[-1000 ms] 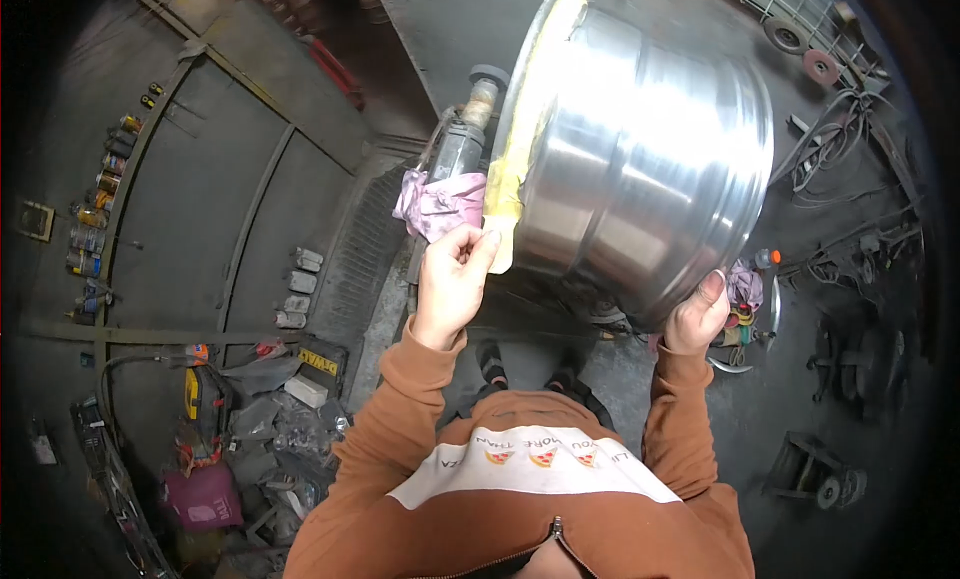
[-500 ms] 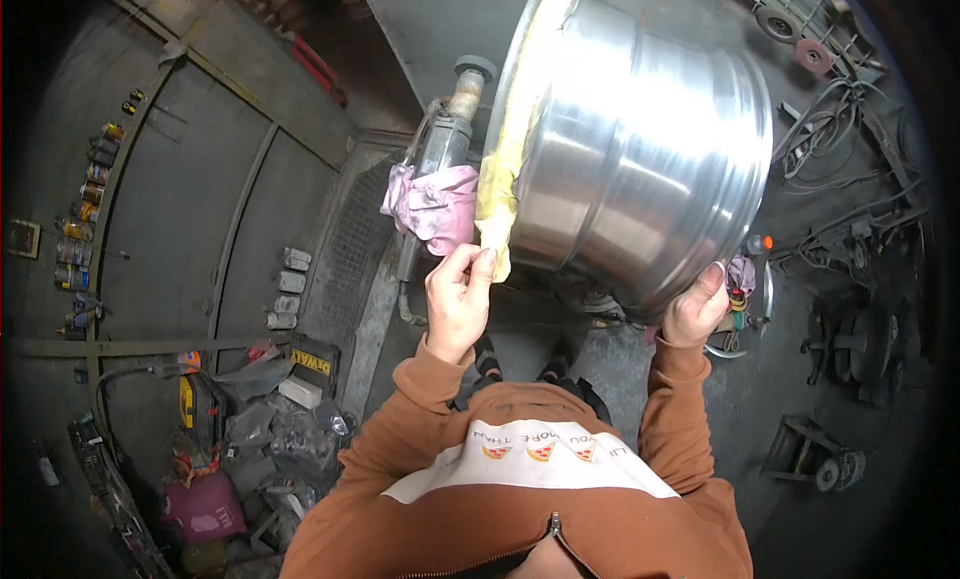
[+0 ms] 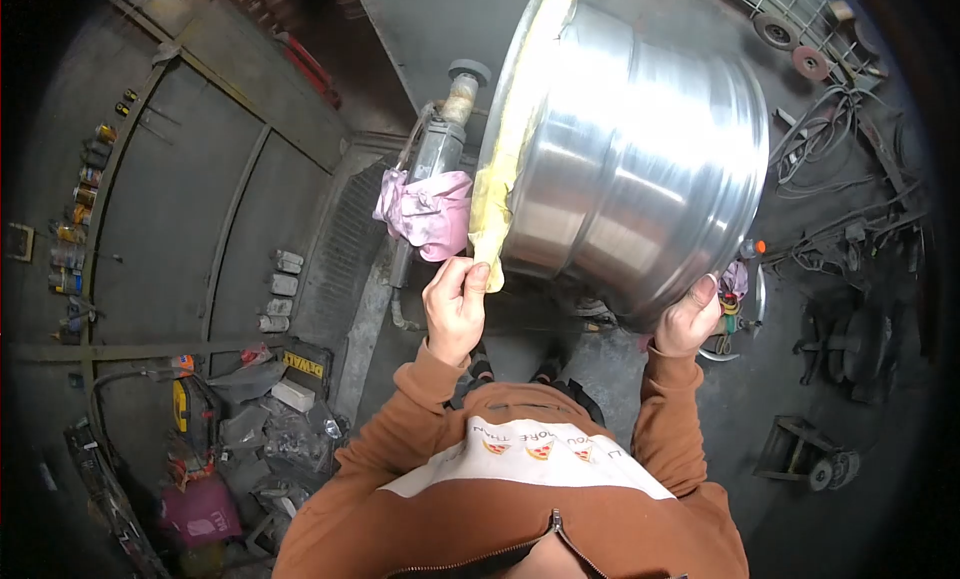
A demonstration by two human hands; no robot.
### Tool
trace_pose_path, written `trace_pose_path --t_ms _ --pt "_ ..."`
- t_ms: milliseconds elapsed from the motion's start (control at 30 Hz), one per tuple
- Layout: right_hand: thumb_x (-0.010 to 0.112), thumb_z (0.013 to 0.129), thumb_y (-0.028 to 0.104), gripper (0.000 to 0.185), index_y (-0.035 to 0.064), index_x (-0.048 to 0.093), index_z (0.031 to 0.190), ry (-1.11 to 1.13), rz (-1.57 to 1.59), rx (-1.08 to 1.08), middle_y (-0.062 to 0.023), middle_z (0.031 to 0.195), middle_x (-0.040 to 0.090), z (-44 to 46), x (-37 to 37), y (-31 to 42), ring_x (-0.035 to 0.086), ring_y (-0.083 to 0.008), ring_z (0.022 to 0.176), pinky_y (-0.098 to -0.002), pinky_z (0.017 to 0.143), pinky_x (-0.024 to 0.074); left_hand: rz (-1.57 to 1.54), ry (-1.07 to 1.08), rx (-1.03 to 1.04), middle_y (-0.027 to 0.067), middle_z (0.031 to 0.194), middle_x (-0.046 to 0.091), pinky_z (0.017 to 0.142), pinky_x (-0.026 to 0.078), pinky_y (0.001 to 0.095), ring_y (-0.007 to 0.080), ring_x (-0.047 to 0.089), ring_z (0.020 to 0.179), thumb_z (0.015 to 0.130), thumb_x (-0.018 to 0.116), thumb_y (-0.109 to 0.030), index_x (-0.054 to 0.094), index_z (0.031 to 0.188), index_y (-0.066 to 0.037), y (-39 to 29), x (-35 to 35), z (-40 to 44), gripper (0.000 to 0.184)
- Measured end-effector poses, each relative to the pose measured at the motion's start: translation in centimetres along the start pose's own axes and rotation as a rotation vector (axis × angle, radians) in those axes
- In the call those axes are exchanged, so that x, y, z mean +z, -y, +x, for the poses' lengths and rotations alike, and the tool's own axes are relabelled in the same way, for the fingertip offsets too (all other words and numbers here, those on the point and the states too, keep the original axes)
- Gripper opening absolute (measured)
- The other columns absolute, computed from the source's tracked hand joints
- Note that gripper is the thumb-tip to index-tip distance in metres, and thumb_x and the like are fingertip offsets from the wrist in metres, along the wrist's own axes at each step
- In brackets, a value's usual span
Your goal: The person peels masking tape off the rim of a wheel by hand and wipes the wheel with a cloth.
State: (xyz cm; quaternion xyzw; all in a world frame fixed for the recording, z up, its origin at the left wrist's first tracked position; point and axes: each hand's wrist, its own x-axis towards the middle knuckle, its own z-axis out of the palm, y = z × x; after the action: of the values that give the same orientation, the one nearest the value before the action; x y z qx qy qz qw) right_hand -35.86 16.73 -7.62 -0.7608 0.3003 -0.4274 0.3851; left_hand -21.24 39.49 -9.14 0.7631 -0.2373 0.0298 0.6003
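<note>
A large polished metal wheel rim (image 3: pixel 610 159) fills the upper middle, its barrel turned sideways. Along its left lip runs a crumpled yellow strip of masking tape (image 3: pixel 497 194). My left hand (image 3: pixel 457 309) pinches the strip's lower end between thumb and fingers, just under the lip. My right hand (image 3: pixel 688 319) grips the lower right edge of the rim, thumb on the metal, its other fingers largely hidden. A stained pink cloth (image 3: pixel 430 214) is wrapped round a metal tool or fixture (image 3: pixel 440 149) close to the left of the strip.
Several spray cans (image 3: pixel 280 287) stand on the left. A yellow-and-black DeWalt case (image 3: pixel 305 369) and plastic bags (image 3: pixel 290 429) lie at lower left. Hoses and cables (image 3: pixel 830 129) hang at right, near grinding discs (image 3: pixel 810 63). A small wheeled metal frame (image 3: pixel 800 449) is lower right.
Both hands keep their holds on the strip and the rim. The view has shifted slightly, and the hands and rim edge appear a little lower and to the left.
</note>
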Motion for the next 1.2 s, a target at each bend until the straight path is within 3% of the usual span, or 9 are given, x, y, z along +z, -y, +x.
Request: trace_pose_path --t_ms 333,533,667,700,833,967,1000,1067,1200 --pt "0.032 0.104 0.036 0.051 -0.0068 0.061 0.108 -0.025 -0.026 -0.053 -0.0130 0.095 0.067 0.2 0.2 0.8 0.061 -0.0203 0.086 -0.0315 0.080 0.0465 0.050 0.048 0.074 0.0133 0.073 0.057 0.060 0.045 0.0327 0.0257 0.055 0.062 0.094 0.058 -0.015 0.057 0.084 0.001 0.2 -0.6 0.4 0.019" --pt "0.034 0.103 0.032 0.048 -0.0065 0.061 0.095 -0.091 -0.017 -0.124 -0.0184 0.080 0.063 0.4 0.5 1.0 0.060 -0.0334 0.070 -0.0371 0.067 0.0453 0.001 0.193 0.131 0.0127 0.069 0.051 0.057 0.042 0.0332 0.0248 0.050 0.059 0.094 0.057 -0.015 0.054 0.082 0.001 1.1 -1.9 1.3 0.021" --pt "0.034 0.103 0.030 0.046 -0.0058 0.060 0.091 -0.063 -0.080 -0.122 -0.0198 0.076 0.060 0.5 0.3 0.5 0.059 -0.0378 0.068 -0.0393 0.066 0.0447 -0.153 0.349 0.064 0.0098 0.082 0.064 0.067 0.047 0.0284 0.0177 0.060 0.071 0.096 0.055 -0.015 0.061 0.088 0.002 1.4 -3.5 2.2 0.020" --pt "0.034 0.103 0.030 0.046 -0.0058 0.061 0.092 -0.065 -0.050 -0.130 -0.0204 0.078 0.060 0.5 0.4 0.3 0.059 -0.0382 0.070 -0.0397 0.066 0.0449 -0.220 0.490 0.008 0.0111 0.094 0.068 0.082 0.051 0.0303 0.0206 0.066 0.093 0.100 0.049 -0.019 0.058 0.100 0.002 1.6 -4.4 2.7 0.023" --pt "0.035 0.102 0.028 0.044 -0.0068 0.060 0.093 -0.079 -0.027 -0.156 -0.0220 0.082 0.061 0.5 0.5 0.7 0.059 -0.0399 0.073 -0.0404 0.067 0.0455 -0.551 0.584 -0.154 0.0154 0.105 0.062 0.093 0.052 0.0450 0.0355 0.062 0.107 0.099 0.050 -0.022 0.055 0.101 0.003 1.3 -5.0 3.5 0.026" --pt "0.038 0.101 0.023 0.039 -0.0076 0.058 0.088 -0.113 -0.053 -0.193 -0.0228 0.077 0.057 0.6 0.5 1.1 0.054 -0.0424 0.069 -0.0423 0.064 0.0433 -0.915 0.632 -0.347 0.0145 0.095 0.059 0.093 0.048 0.0568 0.0396 0.060 0.108 0.098 0.052 -0.018 0.056 0.095 0.000 1.6 -6.0 4.7 0.019" --pt "0.039 0.101 0.022 0.038 -0.0076 0.058 0.086 -0.129 -0.050 -0.234 -0.0231 0.075 0.055 0.8 0.6 1.1 0.052 -0.0431 0.067 -0.0432 0.062 0.0421 -0.760 0.575 -0.135 0.0120 0.086 0.058 0.099 0.042 0.0582 0.0363 0.058 0.110 0.097 0.054 -0.019 0.055 0.087 -0.003 3.2 -8.5 5.3 0.018" --pt "0.041 0.100 0.021 0.037 -0.0074 0.056 0.082 -0.158 -0.039 -0.241 -0.0232 0.072 0.052 0.8 0.8 0.3 0.049 -0.0431 0.065 -0.0441 0.060 0.0401 -1.074 0.226 -0.026 0.0097 0.081 0.060 0.105 0.038 0.0513 0.0313 0.053 0.116 0.097 0.053 -0.021 0.052 0.077 -0.006 6.6 -14.2 5.9 0.025" --pt "0.042 0.100 0.021 0.036 -0.0076 0.054 0.082 -0.097 -0.094 -0.180 -0.0229 0.073 0.051 0.4 0.6 1.2 0.049 -0.0427 0.065 -0.0428 0.060 0.0397 -0.390 0.280 -0.207 0.0095 0.083 0.061 0.088 0.050 0.0368 0.0235 0.063 0.096 0.100 0.049 -0.023 0.054 0.091 -0.004 2.4 -14.6 5.0 0.022"
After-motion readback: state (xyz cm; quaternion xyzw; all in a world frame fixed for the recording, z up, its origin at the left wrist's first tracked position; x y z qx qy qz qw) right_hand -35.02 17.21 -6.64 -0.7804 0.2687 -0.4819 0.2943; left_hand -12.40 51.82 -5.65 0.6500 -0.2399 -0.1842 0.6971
